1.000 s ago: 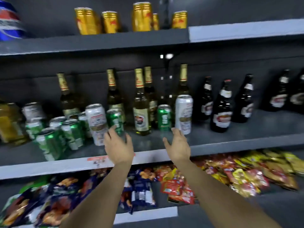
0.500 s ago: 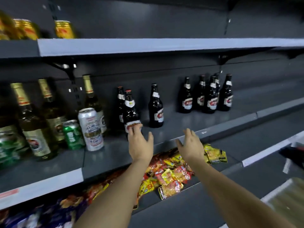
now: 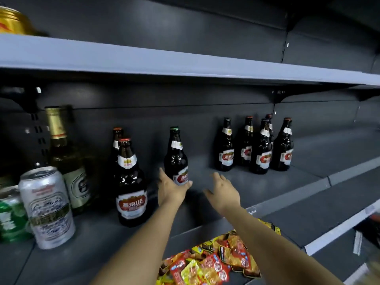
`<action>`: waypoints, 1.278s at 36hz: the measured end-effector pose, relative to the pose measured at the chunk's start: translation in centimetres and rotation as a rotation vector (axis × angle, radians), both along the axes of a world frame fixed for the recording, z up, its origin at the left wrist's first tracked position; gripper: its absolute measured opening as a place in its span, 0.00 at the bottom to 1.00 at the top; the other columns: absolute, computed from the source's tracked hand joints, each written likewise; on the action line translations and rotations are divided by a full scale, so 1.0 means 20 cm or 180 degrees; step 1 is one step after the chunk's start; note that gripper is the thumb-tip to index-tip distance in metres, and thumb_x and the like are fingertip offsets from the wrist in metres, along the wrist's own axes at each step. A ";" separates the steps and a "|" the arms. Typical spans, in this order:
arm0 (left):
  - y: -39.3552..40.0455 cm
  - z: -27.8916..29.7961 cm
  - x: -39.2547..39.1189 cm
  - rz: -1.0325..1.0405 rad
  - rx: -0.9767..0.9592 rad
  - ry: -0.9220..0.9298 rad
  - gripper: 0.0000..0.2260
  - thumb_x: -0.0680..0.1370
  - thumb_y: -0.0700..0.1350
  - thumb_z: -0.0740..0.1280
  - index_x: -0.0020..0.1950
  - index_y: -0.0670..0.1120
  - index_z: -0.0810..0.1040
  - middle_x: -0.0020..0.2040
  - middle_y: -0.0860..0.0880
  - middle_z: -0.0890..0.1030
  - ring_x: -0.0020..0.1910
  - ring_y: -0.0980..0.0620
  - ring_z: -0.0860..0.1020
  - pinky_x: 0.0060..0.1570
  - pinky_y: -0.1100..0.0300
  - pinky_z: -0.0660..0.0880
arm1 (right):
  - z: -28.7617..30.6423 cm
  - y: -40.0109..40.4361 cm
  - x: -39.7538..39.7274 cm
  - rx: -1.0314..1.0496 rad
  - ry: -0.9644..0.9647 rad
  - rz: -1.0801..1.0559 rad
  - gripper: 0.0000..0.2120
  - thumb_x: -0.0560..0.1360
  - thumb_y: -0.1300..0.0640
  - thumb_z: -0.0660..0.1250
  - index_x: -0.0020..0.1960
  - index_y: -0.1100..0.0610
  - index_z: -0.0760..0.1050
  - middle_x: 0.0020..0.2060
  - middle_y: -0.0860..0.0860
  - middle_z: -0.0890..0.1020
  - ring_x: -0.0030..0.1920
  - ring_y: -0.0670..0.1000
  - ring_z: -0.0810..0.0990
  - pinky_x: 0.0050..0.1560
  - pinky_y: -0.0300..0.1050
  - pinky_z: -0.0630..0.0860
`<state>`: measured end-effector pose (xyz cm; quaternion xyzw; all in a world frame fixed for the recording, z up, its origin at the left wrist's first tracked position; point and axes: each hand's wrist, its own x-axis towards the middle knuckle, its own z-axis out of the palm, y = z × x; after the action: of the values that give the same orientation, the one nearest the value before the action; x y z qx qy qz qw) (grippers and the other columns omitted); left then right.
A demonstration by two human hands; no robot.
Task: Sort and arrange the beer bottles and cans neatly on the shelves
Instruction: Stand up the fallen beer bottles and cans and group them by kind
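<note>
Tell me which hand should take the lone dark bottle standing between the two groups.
Left. The left hand already touches the lone dark bottle at its label; the right hand is open beside it, apart.

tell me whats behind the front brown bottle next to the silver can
Another brown bottle stands right behind the front brown bottle. Only its neck, cap and a strip of its side show; its label and base are covered.

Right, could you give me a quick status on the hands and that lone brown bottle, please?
Left hand open, fingers against lone brown bottle, no grip. Right hand open beside it, apart. Bottle upright on middle shelf. Nothing in the way.
</note>
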<state>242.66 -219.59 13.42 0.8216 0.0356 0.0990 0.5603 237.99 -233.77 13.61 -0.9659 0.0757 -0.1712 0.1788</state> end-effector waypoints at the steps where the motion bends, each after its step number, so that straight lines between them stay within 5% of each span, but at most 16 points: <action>1: -0.01 -0.01 0.04 -0.0012 -0.0043 0.0032 0.50 0.68 0.50 0.78 0.79 0.46 0.49 0.72 0.42 0.70 0.68 0.41 0.71 0.63 0.50 0.70 | 0.00 0.00 0.04 0.0046 0.0014 0.0037 0.22 0.79 0.49 0.63 0.69 0.57 0.63 0.65 0.53 0.71 0.66 0.56 0.69 0.56 0.50 0.72; 8: -0.04 -0.04 0.22 0.0226 -0.0105 -0.0118 0.32 0.65 0.52 0.80 0.62 0.46 0.69 0.58 0.46 0.80 0.56 0.44 0.78 0.55 0.51 0.76 | -0.08 -0.05 0.26 0.0332 0.0164 0.0353 0.26 0.77 0.52 0.65 0.72 0.56 0.61 0.67 0.52 0.70 0.66 0.55 0.70 0.58 0.49 0.73; 18: -0.35 0.01 0.28 0.0082 -0.0365 -0.0212 0.29 0.64 0.50 0.80 0.59 0.49 0.71 0.51 0.53 0.77 0.48 0.51 0.77 0.46 0.59 0.73 | -0.08 -0.29 0.47 0.1199 0.0383 0.0957 0.54 0.65 0.43 0.78 0.79 0.53 0.48 0.75 0.52 0.63 0.74 0.54 0.63 0.71 0.52 0.66; 21: -0.52 0.02 0.30 -0.0017 -0.0358 -0.0214 0.27 0.62 0.50 0.81 0.54 0.53 0.70 0.49 0.53 0.79 0.48 0.51 0.79 0.48 0.56 0.78 | -0.07 -0.40 0.50 0.1414 0.0209 0.1038 0.50 0.59 0.39 0.76 0.74 0.48 0.56 0.66 0.47 0.74 0.67 0.50 0.73 0.64 0.51 0.72; 24: -0.69 0.02 0.32 -0.0146 -0.0401 -0.0175 0.27 0.60 0.49 0.81 0.53 0.55 0.71 0.48 0.55 0.80 0.48 0.52 0.80 0.51 0.52 0.80 | -0.06 -0.55 0.49 0.1563 0.0067 0.0993 0.38 0.65 0.49 0.78 0.69 0.50 0.62 0.58 0.44 0.77 0.61 0.48 0.76 0.59 0.44 0.74; 29: -0.95 0.02 0.34 -0.0337 -0.0527 -0.0121 0.28 0.61 0.48 0.81 0.54 0.55 0.70 0.51 0.53 0.80 0.51 0.52 0.80 0.54 0.53 0.79 | -0.08 -0.81 0.49 0.1300 0.0033 0.0747 0.35 0.69 0.49 0.74 0.70 0.52 0.62 0.62 0.48 0.78 0.63 0.53 0.74 0.59 0.49 0.73; 37: -1.11 -0.02 0.40 -0.0449 -0.0689 0.0029 0.36 0.55 0.50 0.80 0.62 0.54 0.73 0.53 0.53 0.81 0.51 0.54 0.81 0.54 0.52 0.80 | -0.12 -0.98 0.52 0.1134 0.0010 0.0539 0.28 0.69 0.47 0.74 0.63 0.50 0.65 0.53 0.47 0.80 0.57 0.52 0.74 0.55 0.52 0.75; 43: -1.10 -0.01 0.43 -0.0643 -0.0540 0.0064 0.31 0.62 0.42 0.80 0.62 0.53 0.73 0.53 0.54 0.81 0.51 0.58 0.80 0.47 0.64 0.77 | -0.14 -0.98 0.53 0.0995 -0.0040 0.0457 0.29 0.71 0.44 0.71 0.65 0.51 0.63 0.54 0.47 0.79 0.58 0.52 0.71 0.54 0.47 0.71; 46: -1.09 0.00 0.44 -0.0687 -0.0420 0.0074 0.31 0.64 0.43 0.80 0.62 0.54 0.70 0.54 0.54 0.80 0.51 0.58 0.79 0.51 0.61 0.78 | -0.13 -0.97 0.51 0.0858 -0.0102 0.0417 0.28 0.72 0.42 0.70 0.65 0.51 0.63 0.55 0.46 0.78 0.59 0.52 0.72 0.56 0.47 0.67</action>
<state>251.40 -241.42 13.37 0.7830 -0.0401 0.0260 0.6201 248.24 -253.19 10.93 -0.9332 0.0320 -0.1628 0.3189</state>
